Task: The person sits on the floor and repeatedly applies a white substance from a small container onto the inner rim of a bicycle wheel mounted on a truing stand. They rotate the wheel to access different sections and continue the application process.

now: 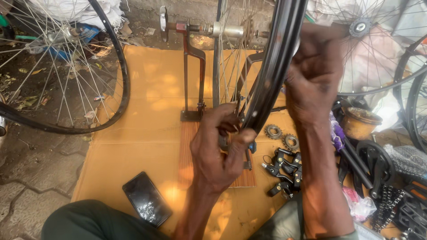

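Two hands meet on one black wheel rim point(273, 66), which stands upright in a truing stand point(193, 75) at the middle of my view. My left hand point(218, 149) sits low on the rim, fingers curled shut around something small at the spokes point(229, 53) just inside the rim's lower edge; I cannot tell what it pinches, since the fingers hide it. My right hand point(313, 73) is higher up, closed over the rim's outer side, so the rim runs between the two hands, with the left one below and inward and the right one above and outward. The wheel's axle point(222, 30) rests across the top of the stand, whose base stands on a striped wooden board point(189, 151).

Under all this lies a sheet of brown cardboard point(147, 106). A dark phone point(147, 199) lies flat on it near my left knee, well apart from the hands. Two small sprockets point(282, 137) sit just right of the rim's lowest part, with a heap of black brake parts point(284, 171) beside my right forearm. Further right lie a crank arm point(373, 162), a chain point(387, 202) and a rusty cup point(361, 122). Another spoked wheel point(66, 66) leans at the far left, over dirty paving.
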